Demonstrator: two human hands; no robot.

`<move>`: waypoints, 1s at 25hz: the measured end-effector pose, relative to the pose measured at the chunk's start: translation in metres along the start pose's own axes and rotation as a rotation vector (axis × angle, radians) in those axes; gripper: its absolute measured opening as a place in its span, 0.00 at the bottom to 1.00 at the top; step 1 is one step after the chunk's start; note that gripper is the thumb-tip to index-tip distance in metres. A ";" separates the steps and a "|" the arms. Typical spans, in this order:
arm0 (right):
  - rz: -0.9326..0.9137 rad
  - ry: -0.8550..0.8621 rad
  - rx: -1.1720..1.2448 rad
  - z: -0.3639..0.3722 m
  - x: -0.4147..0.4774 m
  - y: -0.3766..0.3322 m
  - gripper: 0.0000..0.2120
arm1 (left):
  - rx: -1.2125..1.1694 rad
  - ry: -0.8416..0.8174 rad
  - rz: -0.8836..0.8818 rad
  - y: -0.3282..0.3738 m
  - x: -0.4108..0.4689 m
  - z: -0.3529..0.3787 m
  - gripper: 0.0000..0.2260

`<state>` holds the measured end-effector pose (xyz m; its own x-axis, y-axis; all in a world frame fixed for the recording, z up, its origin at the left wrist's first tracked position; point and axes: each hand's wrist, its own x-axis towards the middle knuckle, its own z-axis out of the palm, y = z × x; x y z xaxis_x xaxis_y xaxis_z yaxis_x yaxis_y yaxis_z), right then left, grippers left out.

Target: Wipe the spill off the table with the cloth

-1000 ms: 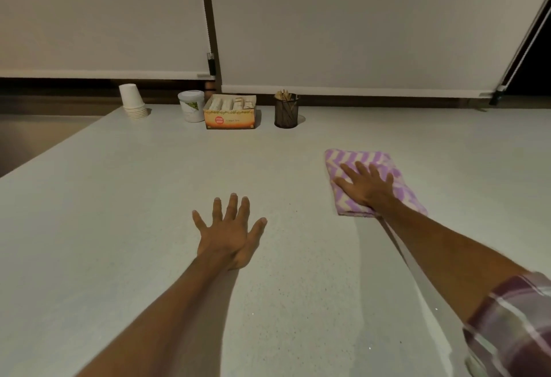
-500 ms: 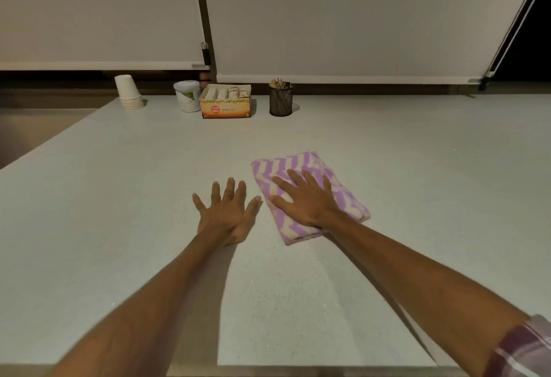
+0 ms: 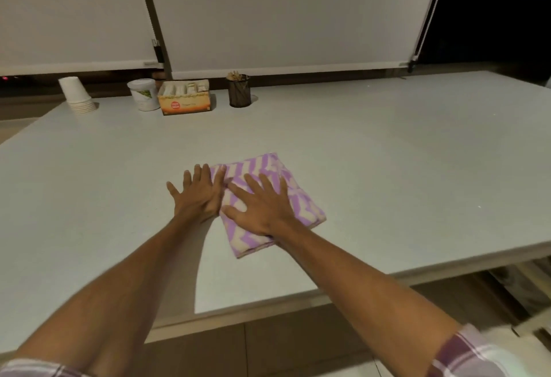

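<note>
A folded purple-and-white zigzag cloth (image 3: 301,197) lies flat on the pale table (image 3: 402,162), near its front edge. My right hand (image 3: 262,208) rests palm-down on the cloth with its fingers spread, pressing rather than gripping. My left hand (image 3: 198,197) lies flat on the bare table just left of the cloth, fingers apart, its thumb side touching the cloth's left edge. I can make out no spill on the table surface.
At the back left stand a stack of white paper cups (image 3: 78,96), a white tub (image 3: 144,94), an orange box of sachets (image 3: 185,100) and a dark mesh holder (image 3: 239,91). The table's front edge (image 3: 417,275) runs close below the cloth. Blinds hang behind.
My right hand has slid the cloth leftwards and towards me, from the right of the table until it meets my left hand. My left hand stayed flat in about the same spot.
</note>
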<state>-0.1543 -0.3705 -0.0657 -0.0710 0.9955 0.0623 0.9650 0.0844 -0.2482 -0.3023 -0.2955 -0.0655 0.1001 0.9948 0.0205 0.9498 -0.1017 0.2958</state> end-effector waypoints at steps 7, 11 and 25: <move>0.199 0.048 -0.105 -0.039 -0.099 0.120 0.32 | 0.055 0.025 0.030 0.005 -0.011 -0.005 0.38; 0.445 0.053 -0.154 -0.066 -0.116 0.196 0.32 | 0.074 0.025 0.036 0.003 -0.010 -0.003 0.40; 0.296 0.034 -0.132 -0.056 -0.099 0.179 0.34 | 0.122 -0.030 0.065 0.006 -0.014 -0.006 0.46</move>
<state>0.0393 -0.4569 -0.0620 0.2235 0.9739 0.0391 0.9671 -0.2166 -0.1332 -0.2994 -0.3098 -0.0585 0.1701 0.9854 0.0064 0.9698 -0.1686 0.1762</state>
